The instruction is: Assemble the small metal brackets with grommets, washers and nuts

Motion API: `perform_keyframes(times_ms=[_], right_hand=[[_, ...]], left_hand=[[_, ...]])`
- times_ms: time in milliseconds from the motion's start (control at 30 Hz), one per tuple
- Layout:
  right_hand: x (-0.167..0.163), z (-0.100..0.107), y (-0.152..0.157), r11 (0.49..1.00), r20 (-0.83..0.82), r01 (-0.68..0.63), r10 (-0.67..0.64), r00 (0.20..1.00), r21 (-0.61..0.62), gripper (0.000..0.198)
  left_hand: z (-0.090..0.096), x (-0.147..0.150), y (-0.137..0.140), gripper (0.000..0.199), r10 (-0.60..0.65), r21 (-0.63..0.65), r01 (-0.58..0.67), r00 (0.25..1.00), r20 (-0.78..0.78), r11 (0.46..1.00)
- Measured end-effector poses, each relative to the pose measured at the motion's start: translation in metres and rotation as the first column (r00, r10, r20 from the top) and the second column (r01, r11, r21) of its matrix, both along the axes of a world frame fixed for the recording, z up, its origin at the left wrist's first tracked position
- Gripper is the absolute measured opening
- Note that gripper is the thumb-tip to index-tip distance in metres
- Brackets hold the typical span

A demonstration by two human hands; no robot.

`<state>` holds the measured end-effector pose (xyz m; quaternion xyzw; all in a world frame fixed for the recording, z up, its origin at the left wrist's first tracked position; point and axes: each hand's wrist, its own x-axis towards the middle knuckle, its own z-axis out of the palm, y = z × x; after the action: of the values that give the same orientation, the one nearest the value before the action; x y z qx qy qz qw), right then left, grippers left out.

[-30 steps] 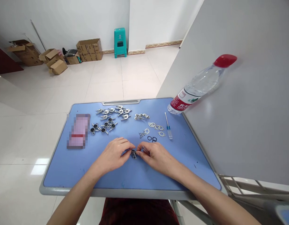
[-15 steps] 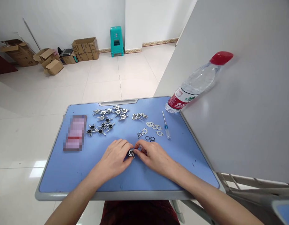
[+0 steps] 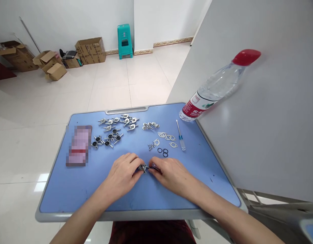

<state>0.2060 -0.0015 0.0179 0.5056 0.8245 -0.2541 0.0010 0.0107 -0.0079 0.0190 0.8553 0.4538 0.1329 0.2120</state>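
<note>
Near the front middle of the blue table, my left hand (image 3: 124, 171) pinches a small metal fitting (image 3: 143, 167) with an oval flange and a thin pin sticking out of it. My right hand (image 3: 170, 174) is closed just to the right of it. Between those fingers shows part of a slim tool with a see-through handle (image 3: 154, 165), seemingly a small screwdriver; its dark tip points at the fitting. Most of that tool is hidden. Beyond my right hand lie black rubber rings (image 3: 165, 155), small screws (image 3: 151, 146) and flat oval plates (image 3: 173, 145).
Metal fittings (image 3: 131, 127) stand in a group at the back, and fittings with black discs (image 3: 107, 143) lie left of centre. Round-headed metal pieces (image 3: 150, 126), a screwdriver (image 3: 181, 140) and a water bottle (image 3: 205, 96) are to the right. A blurred pink item (image 3: 79, 145) lies left.
My right hand has drawn slightly right and down, with the tool now pointing at the fitting. More of the fitting and the rubber rings show. The view has shifted a little.
</note>
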Motion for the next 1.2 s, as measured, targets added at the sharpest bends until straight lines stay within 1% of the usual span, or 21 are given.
perform_keyframes(times_ms=[167,367,533,700,800,1067,1200], right_hand=[[-0.001,-0.003,-0.001,1.0,0.006,-0.017,0.017,1.0,0.018,0.007],[-0.001,-0.006,-0.002,0.999,-0.048,-0.02,0.022,0.999,0.042,0.008],[-0.002,-0.006,-0.004,0.999,-0.065,-0.033,0.034,0.997,0.027,0.009],[-0.002,-0.006,-0.004,0.999,-0.045,-0.041,0.042,0.998,0.027,0.011],[-0.001,-0.007,-0.005,0.998,-0.061,-0.042,0.045,0.997,0.038,0.013],[-0.001,-0.012,-0.008,0.997,-0.095,-0.055,0.061,0.994,0.063,0.017],[0.0,-0.012,-0.008,0.996,-0.122,-0.055,0.063,0.991,0.067,0.015]], left_hand=[[0.001,0.001,0.0,0.011,-0.006,0.024,0.006,1.0,-0.015,1.0],[-0.001,0.001,-0.001,0.009,-0.017,0.018,0.017,1.0,-0.007,1.0],[0.0,0.001,0.0,0.01,-0.035,0.044,0.035,0.999,0.003,0.998],[0.001,0.0,-0.001,0.013,-0.034,0.002,0.034,0.999,0.032,0.999],[-0.001,0.0,-0.001,0.013,-0.024,-0.018,0.025,0.999,0.048,1.0],[-0.004,0.002,-0.002,0.011,-0.008,0.021,0.008,1.0,0.024,1.0],[-0.004,0.001,-0.003,0.01,-0.015,0.011,0.015,1.0,0.023,1.0]])
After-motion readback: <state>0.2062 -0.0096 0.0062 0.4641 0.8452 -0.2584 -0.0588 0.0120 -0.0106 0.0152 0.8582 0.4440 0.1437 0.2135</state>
